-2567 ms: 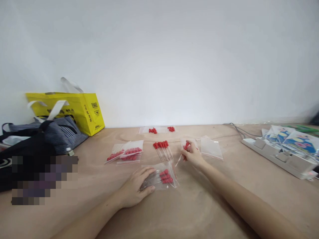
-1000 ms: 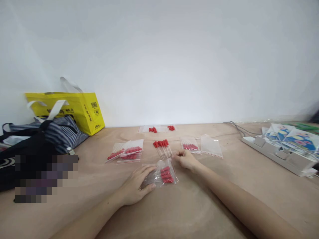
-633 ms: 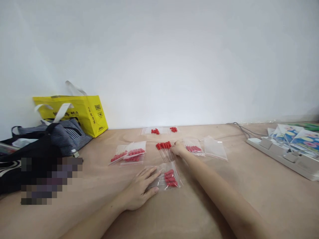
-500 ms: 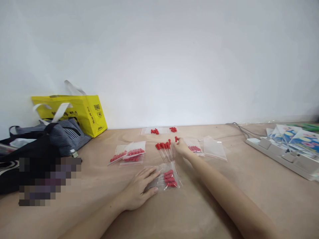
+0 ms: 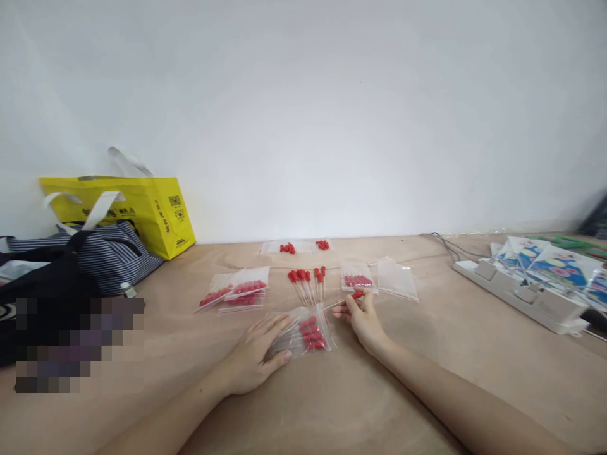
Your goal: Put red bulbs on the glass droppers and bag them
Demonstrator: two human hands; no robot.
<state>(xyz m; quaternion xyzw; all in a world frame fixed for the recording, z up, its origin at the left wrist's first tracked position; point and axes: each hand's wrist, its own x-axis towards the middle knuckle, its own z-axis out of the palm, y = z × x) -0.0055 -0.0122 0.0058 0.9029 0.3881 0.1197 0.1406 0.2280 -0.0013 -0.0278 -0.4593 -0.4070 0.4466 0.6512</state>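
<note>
A clear zip bag (image 5: 327, 328) lies in front of me with several red-bulbed droppers inside. My left hand (image 5: 258, 352) rests on its left part, fingers stretched out and palm down. To the right of the bag, my right hand (image 5: 366, 319) pinches a dropper (image 5: 356, 294) near its red bulb, and the thin tube points left toward the bag's open-looking edge. Just beyond the bag, several loose droppers (image 5: 301, 275) are fanned out on the table, bulbs away from me.
Filled zip bags (image 5: 244, 291) are stacked left; another filled bag (image 5: 359, 278) and a flat bag (image 5: 397, 280) lie right. More droppers (image 5: 287, 248) are by the wall. A yellow bag (image 5: 165, 218) and striped bag (image 5: 126, 253) stand left, a power strip (image 5: 516, 297) right.
My right hand has taken a dropper from the loose ones and drawn it back toward the bag, turning it sideways. My left hand stays on the bag. The view has shifted slightly.
</note>
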